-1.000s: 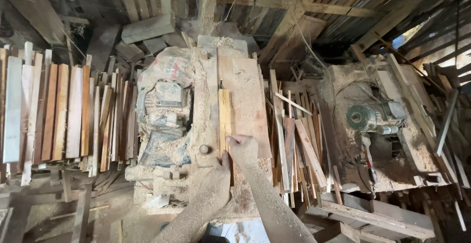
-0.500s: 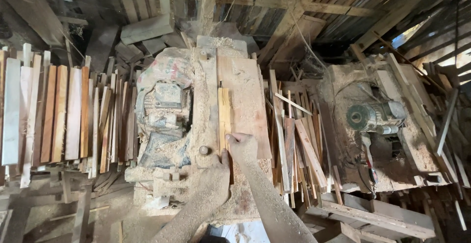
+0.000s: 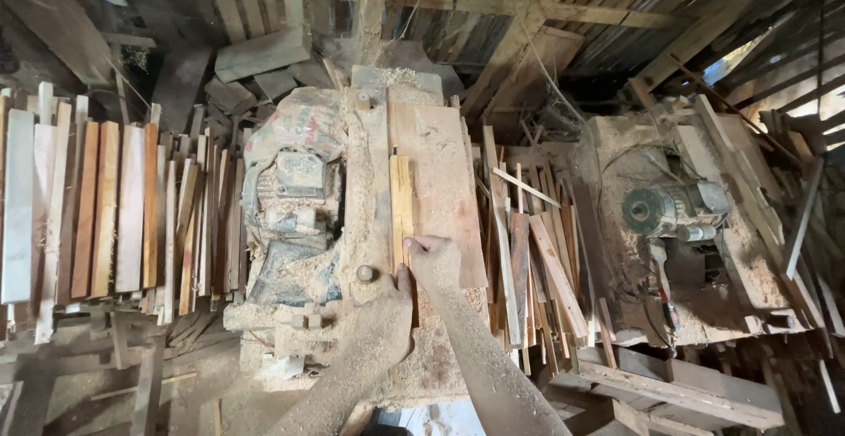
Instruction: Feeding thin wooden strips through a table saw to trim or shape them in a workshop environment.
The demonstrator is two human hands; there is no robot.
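The strip (image 3: pixel 401 209) lies lengthwise on the saw table (image 3: pixel 444 181), much as half a second ago; nothing has visibly shifted. The right hand (image 3: pixel 433 260) presses its near end, fingers curled together on it. The left hand (image 3: pixel 380 326) rests just behind, fingers closed, beside a round knob (image 3: pixel 364 272). Left of the table sits a dusty motor (image 3: pixel 295 203), then stacked boards (image 3: pixel 97 207). Right of it lie offcuts (image 3: pixel 532 251) and a second machine (image 3: pixel 673 212).

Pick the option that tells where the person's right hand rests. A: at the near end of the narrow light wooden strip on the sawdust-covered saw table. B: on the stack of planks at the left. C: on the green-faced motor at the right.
A: the right hand presses the near end of the narrow light wooden strip on the sawdust-covered saw table.
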